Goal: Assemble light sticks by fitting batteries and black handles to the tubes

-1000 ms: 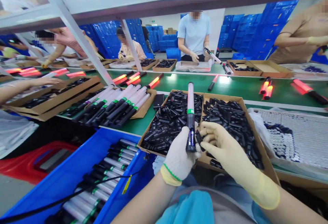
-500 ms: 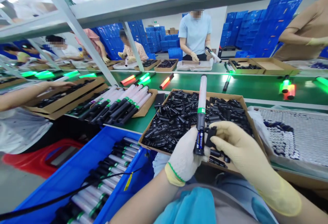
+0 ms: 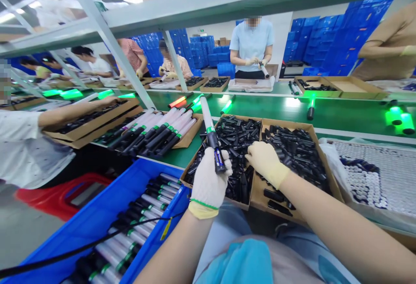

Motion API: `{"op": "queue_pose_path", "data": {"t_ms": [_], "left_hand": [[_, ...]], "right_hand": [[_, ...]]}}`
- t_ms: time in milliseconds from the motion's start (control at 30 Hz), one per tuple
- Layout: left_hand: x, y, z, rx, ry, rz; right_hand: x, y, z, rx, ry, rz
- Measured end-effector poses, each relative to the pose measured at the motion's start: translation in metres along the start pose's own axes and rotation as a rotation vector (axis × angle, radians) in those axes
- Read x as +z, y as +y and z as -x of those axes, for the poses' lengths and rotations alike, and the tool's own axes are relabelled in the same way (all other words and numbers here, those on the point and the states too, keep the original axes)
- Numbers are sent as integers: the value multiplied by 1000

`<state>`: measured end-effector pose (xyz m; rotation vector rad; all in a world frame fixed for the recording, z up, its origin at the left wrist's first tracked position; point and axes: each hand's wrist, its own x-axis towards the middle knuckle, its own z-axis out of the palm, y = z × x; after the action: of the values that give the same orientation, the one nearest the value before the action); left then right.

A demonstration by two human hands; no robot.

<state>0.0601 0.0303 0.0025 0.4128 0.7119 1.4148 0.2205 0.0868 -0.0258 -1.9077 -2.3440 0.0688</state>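
My left hand (image 3: 210,180), in a white glove with a green-edged cuff, is wrapped round the black handle of a light stick (image 3: 209,117). The stick's clear tube leans up and left, and blue batteries (image 3: 219,158) show in its open handle. My right hand (image 3: 267,162), in a pale yellow glove, is over the divider between two cardboard boxes of black plastic parts (image 3: 294,151). Its fingers are bent together at the left box's edge; what they hold, if anything, is hidden.
Finished-looking sticks (image 3: 156,132) lie piled at the left, above a blue bin (image 3: 107,188) of more sticks. A tray of batteries (image 3: 367,175) is at the right. Lit sticks lie on the green conveyor (image 3: 276,108). A neighbour's arm (image 3: 74,112) reaches in at the left.
My left hand has moved left with the stick, which now tilts left. My right hand has moved up and away from it, and the dark part at its fingers no longer shows. Lit sticks have shifted.
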Motion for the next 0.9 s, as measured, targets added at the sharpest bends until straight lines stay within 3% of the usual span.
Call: {"op": "queue_pose_path", "data": {"t_ms": [100,233,333,433,567,633,733,900], "left_hand": [[-8,1,3,-8,50,-4],[-19,-5,1,-44,108,-11],[-20,-15,-1,-83,91,9],[-15,-24,-2,-186,39,38],[-7,-30,1,-280,-21,46],[-5,-32,3,-333,-63,36],[-1,-37,5,-426,-76,0],[5,-46,9,-438,-68,-37]], "right_hand": [[14,-17,-19,45,-51,49],[14,-14,-21,60,-35,-5],[-4,-14,0,48,50,-99],[-19,-22,40,-5,138,-200],[-15,-22,83,-124,272,-639],[-9,-14,91,-89,281,-891],[-4,-1,93,21,187,-1160],[-12,1,97,67,169,-1142]]}}
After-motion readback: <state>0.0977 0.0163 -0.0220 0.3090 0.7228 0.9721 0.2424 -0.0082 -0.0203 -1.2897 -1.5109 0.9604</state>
